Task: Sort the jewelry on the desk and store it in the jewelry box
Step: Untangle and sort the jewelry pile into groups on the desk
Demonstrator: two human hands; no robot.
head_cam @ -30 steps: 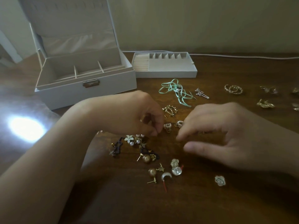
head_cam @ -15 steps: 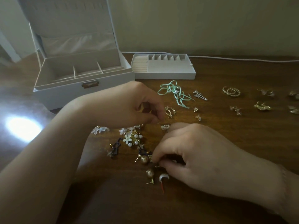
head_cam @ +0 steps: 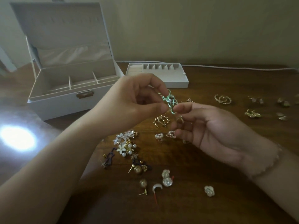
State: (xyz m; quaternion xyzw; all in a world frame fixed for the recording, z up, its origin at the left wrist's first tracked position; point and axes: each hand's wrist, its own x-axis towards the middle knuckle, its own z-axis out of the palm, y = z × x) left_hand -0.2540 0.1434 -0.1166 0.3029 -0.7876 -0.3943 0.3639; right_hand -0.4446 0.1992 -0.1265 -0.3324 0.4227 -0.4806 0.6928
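Loose earrings lie scattered on the counter, nearest the viewer. Above them, left hand and right hand meet fingertip to fingertip, both pinching a green ribbon piece. Beyond and left, nearer the left hand, jewelry box stands open, approach unobstructed; tray behind.
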